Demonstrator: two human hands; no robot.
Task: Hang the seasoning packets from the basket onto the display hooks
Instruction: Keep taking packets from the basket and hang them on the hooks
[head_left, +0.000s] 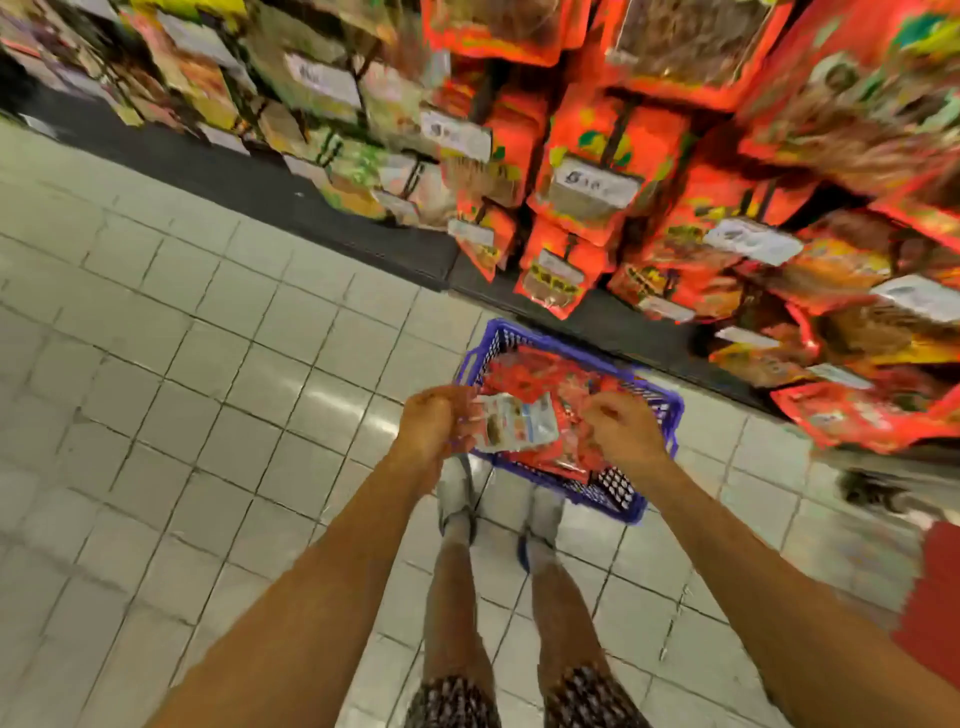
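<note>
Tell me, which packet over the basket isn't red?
The pale white packet held in the left hand; those in the blue basket are red.

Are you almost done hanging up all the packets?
Not yet. Many packets already hang on the hooks, though who hung them is unclear. The left hand holds a whitish packet over the basket; the right hand is beside it. Red packets still fill the basket.
</note>
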